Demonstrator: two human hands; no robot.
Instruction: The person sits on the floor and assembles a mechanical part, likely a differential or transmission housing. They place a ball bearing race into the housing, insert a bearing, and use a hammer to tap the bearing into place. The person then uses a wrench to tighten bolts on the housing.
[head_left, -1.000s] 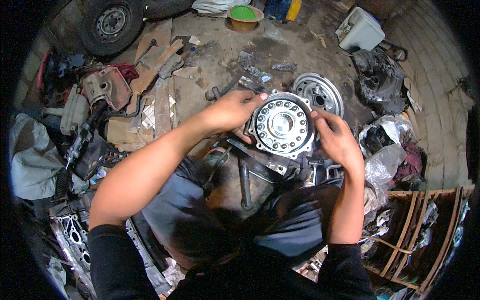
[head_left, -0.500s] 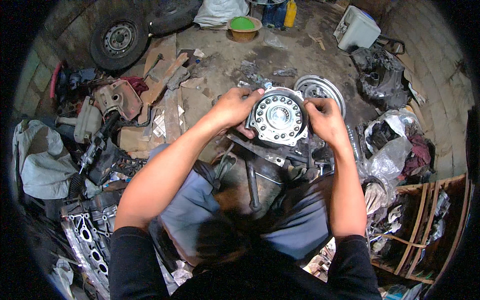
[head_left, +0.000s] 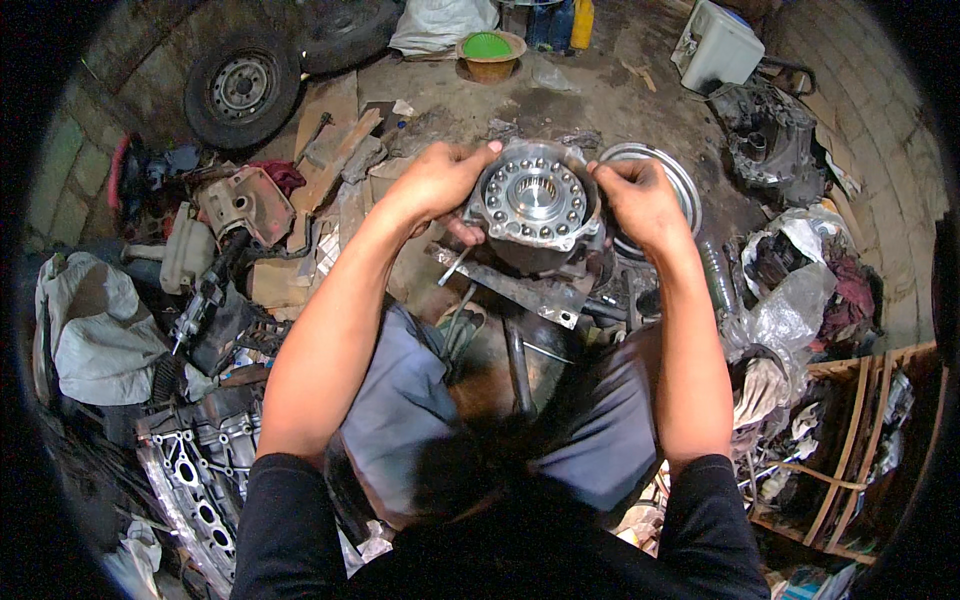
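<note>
Between my hands is a round metal housing, its face showing a ring of steel balls around a splined hub. It is tilted, so part of its dark side wall shows below the scalloped rim. My left hand grips its left side, thumb at the upper rim and fingers lower down. At the upper right, my right hand has thumb and fingers pinched at the rim; the fingertips are partly hidden. Below the housing lies a flat metal plate with a hole near its corner.
A steel wheel rim lies just behind my right hand. Tyres lean at the far left. An engine cylinder head sits at lower left. Dark machine parts, plastic bags and a wooden rack line the right side.
The housing has moved slightly left and away from me and has tilted, so its side wall now shows. Both hands have moved with it, still on its rim.
</note>
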